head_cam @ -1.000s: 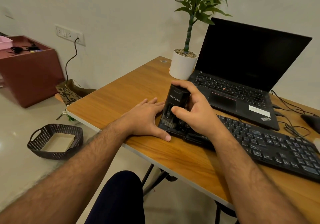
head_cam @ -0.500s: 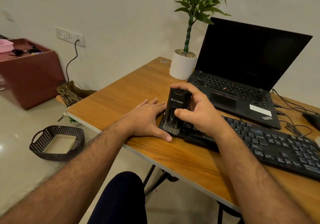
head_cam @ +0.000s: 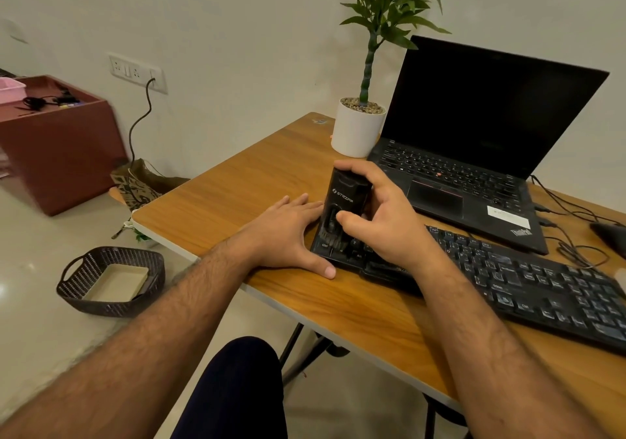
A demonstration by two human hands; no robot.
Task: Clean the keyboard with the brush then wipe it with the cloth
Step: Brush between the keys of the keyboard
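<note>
A black keyboard (head_cam: pixel 528 279) lies along the wooden table's front edge, running to the right. My right hand (head_cam: pixel 382 221) grips an upright black brush tool (head_cam: pixel 343 201), thumb on its front, with the bristles pressed onto the keys at the keyboard's left end. My left hand (head_cam: pixel 288 232) rests flat on the table with straight fingers, its thumb along the keyboard's left front corner. No cloth is in view.
An open black laptop (head_cam: pixel 474 154) stands behind the keyboard, with a potted plant (head_cam: pixel 359 126) to its left. Cables (head_cam: pixel 572 245) and a dark mouse (head_cam: pixel 609 235) lie at the far right. A woven basket (head_cam: pixel 108 282) sits on the floor to the left.
The brush swept a little toward me half a second ago and now sits back on the left-end keys. My left hand has stayed in place.
</note>
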